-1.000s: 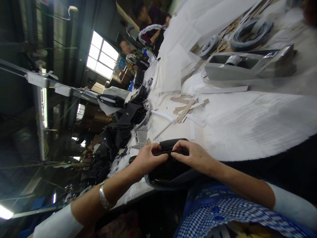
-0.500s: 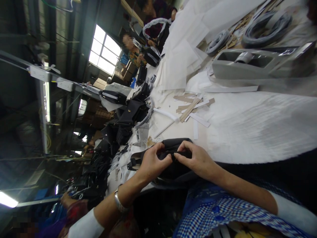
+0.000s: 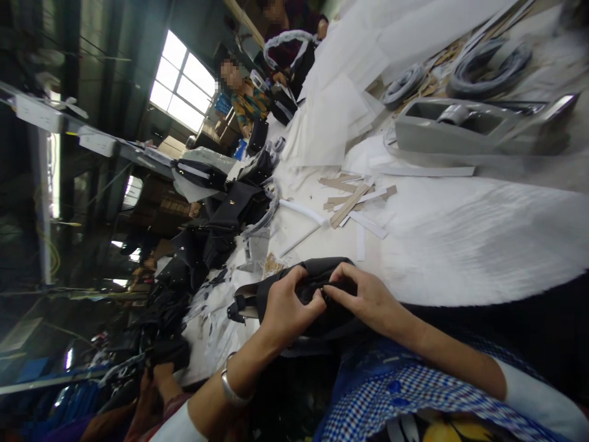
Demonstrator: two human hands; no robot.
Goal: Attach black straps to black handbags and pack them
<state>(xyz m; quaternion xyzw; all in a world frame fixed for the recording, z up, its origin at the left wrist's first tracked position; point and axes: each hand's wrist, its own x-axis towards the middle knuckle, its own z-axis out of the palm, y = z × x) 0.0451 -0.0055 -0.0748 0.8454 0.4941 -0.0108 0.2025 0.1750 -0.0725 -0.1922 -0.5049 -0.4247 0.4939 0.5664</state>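
A black bag lies at the near edge of the table, in front of my body. My left hand is closed on the bag's left side, with its thumb pressed toward the middle of the opening. From the right, my right hand pinches the bag's edge, thumb and forefinger curled in. The two thumbs almost meet at a tiny shiny metal piece, too small to make out. A dark strap end sticks out to the left of my left hand. Part of the bag is hidden under both hands.
Beyond the bag lie cardboard and paper strips. A grey tape dispenser, rolled grey coils and white sheets are at the right and back. Black bags crowd the left side. Co-workers are at the far end and lower left.
Both hands stay on the bag; my left thumb has shifted slightly right and down. The view has turned a little. At lower left, a co-worker's arms now reach toward dark material.
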